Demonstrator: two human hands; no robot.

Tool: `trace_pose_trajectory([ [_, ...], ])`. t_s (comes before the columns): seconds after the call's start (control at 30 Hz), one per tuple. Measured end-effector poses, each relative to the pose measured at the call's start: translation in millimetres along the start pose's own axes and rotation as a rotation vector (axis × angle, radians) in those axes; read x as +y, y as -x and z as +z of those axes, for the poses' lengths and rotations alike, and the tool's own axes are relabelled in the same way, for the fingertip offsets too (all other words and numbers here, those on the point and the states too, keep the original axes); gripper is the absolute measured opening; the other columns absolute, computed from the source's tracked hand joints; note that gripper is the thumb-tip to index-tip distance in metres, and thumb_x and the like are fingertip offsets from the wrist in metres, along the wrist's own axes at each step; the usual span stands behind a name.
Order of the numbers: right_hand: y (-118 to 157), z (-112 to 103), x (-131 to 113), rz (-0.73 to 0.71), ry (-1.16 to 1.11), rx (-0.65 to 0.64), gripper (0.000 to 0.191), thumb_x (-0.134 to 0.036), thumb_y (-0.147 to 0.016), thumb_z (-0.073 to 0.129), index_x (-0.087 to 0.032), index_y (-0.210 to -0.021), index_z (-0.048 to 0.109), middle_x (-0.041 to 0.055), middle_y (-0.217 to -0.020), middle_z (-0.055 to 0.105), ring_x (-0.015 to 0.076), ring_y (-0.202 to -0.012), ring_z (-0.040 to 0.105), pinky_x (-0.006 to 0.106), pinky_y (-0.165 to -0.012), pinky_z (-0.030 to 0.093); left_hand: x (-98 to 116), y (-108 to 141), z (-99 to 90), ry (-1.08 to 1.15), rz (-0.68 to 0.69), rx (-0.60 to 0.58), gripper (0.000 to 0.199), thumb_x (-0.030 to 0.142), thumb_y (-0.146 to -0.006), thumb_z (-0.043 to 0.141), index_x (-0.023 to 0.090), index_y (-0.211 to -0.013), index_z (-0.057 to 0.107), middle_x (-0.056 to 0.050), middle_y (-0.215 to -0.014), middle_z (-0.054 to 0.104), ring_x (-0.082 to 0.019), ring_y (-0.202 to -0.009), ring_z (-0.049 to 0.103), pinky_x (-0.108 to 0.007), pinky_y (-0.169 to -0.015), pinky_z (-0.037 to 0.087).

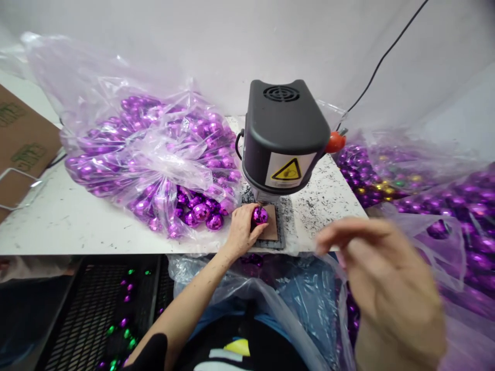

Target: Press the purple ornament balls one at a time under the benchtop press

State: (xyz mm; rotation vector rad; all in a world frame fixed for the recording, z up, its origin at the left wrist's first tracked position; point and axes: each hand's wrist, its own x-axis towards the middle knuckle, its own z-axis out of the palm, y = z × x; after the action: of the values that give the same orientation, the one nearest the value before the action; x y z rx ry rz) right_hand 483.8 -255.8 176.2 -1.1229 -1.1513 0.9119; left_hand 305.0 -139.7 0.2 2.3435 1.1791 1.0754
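Note:
My left hand (243,230) grips a shiny purple faceted ball (260,215) between thumb and fingers, over a brown pad (272,225) beneath the head of a dark grey machine (286,121). The machine carries a yellow warning triangle, and an orange-red knob (335,142) sticks out on its right. Raised at the right, close to the camera and beyond the table's front edge, is my right hand (382,278). It is smeared by motion, its fingers pointing left, and whether it holds anything cannot be made out.
A clear bag of purple balls (154,154) covers the table's left part. More bagged purple balls (472,206) lie at the right. A cardboard box (23,149) stands far left, a black mesh crate (93,309) below. Plastic (309,293) hangs along the front edge.

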Motion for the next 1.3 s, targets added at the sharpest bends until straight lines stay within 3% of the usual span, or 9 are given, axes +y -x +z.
trace_pose_trajectory([
  [0.07, -33, -7, 0, -0.266, 0.085, 0.294, 0.019, -0.023, -0.085, 0.057, -0.022, -0.102, 0.066, 0.0029, -0.090, 0.064, 0.0132, -0.082, 0.064, 0.028, -0.069, 0.054, 0, 1, 1.2, 0.028, 0.003, -0.006, 0.046, 0.040, -0.096, 0.058, 0.015, -0.133, 0.046, -0.016, -0.126, 0.061, -0.026, -0.119, 0.058, -0.041, -0.102, 0.043],
  [0.13, -67, -8, 7, -0.355, 0.105, 0.372, 0.022, -0.026, -0.086, 0.058, -0.019, -0.105, 0.065, 0.0038, -0.093, 0.065, 0.0123, -0.079, 0.064, 0.028, -0.067, 0.052, -1, 3, 1.9, 0.043, -0.004, -0.010, 0.048, 0.041, -0.096, 0.057, 0.016, -0.135, 0.044, -0.016, -0.127, 0.061, -0.026, -0.118, 0.059, -0.041, -0.101, 0.045],
  [0.23, -109, -8, 23, -0.379, 0.241, 0.373, 0.032, -0.041, -0.089, 0.058, -0.018, -0.111, 0.063, 0.0038, -0.098, 0.064, 0.0059, -0.072, 0.059, 0.022, -0.063, 0.047, -2, 5, 2.6, 0.051, -0.018, -0.009, 0.050, 0.042, -0.096, 0.058, 0.017, -0.137, 0.043, -0.017, -0.128, 0.061, -0.027, -0.119, 0.059, -0.044, -0.102, 0.046],
  [0.4, -140, -10, 33, -0.358, 0.248, 0.286, 0.047, -0.056, -0.089, 0.054, -0.011, -0.076, 0.055, -0.0012, -0.063, 0.048, 0.0047, -0.055, 0.047, 0.020, -0.052, 0.038, -4, 5, 1.7, 0.082, -0.008, 0.018, 0.051, 0.043, -0.095, 0.059, 0.017, -0.136, 0.044, -0.016, -0.127, 0.061, -0.026, -0.118, 0.059, -0.043, -0.101, 0.047],
  [0.57, -141, -6, 27, -0.434, 0.236, 0.344, 0.057, -0.065, -0.089, 0.050, -0.010, -0.093, 0.063, 0.0013, -0.074, 0.054, 0.0039, -0.060, 0.050, 0.020, -0.056, 0.042, -3, 3, -2.1, 0.092, -0.021, -0.006, 0.047, 0.044, -0.095, 0.059, 0.017, -0.132, 0.047, -0.014, -0.122, 0.063, -0.025, -0.114, 0.060, -0.039, -0.097, 0.046],
  [0.8, -129, 7, 16, -0.530, 0.282, 0.370, 0.061, -0.066, -0.091, 0.044, -0.010, -0.093, 0.067, 0.0023, -0.076, 0.055, 0.0025, -0.064, 0.051, 0.018, -0.057, 0.038, 3, -2, -3.0, 0.029, -0.042, -0.062, 0.043, 0.042, -0.096, 0.059, 0.016, -0.129, 0.049, -0.013, -0.119, 0.063, -0.026, -0.114, 0.057, -0.041, -0.099, 0.041],
  [0.93, -136, 8, 8, -0.537, 0.477, 0.275, 0.054, -0.060, -0.090, 0.049, -0.008, -0.082, 0.062, -0.0020, -0.067, 0.045, -0.0010, -0.061, 0.040, 0.016, -0.056, 0.028, 4, -4, -2.8, 0.010, -0.057, -0.084, 0.043, 0.042, -0.096, 0.059, 0.017, -0.129, 0.050, -0.013, -0.117, 0.063, -0.026, -0.113, 0.056, -0.041, -0.098, 0.041],
  [1.07, -140, 7, 7, -0.455, 0.506, 0.268, 0.048, -0.055, -0.088, 0.058, -0.009, -0.074, 0.056, -0.0047, -0.059, 0.036, -0.0008, -0.055, 0.032, 0.017, -0.052, 0.022, 3, -3, -2.9, 0.011, -0.063, -0.103, 0.043, 0.042, -0.096, 0.058, 0.017, -0.130, 0.048, -0.013, -0.118, 0.062, -0.027, -0.113, 0.056, -0.042, -0.099, 0.040],
  [1.3, -85, 11, 13, -0.589, 0.728, 0.357, 0.018, -0.027, -0.091, 0.057, -0.014, -0.079, 0.058, -0.0045, -0.064, 0.046, -0.0010, -0.057, 0.038, 0.015, -0.052, 0.029, 5, -4, -4.3, 0.025, -0.059, -0.133, 0.039, 0.040, -0.097, 0.055, 0.017, -0.128, 0.048, -0.012, -0.118, 0.061, -0.026, -0.114, 0.055, -0.042, -0.100, 0.038],
])
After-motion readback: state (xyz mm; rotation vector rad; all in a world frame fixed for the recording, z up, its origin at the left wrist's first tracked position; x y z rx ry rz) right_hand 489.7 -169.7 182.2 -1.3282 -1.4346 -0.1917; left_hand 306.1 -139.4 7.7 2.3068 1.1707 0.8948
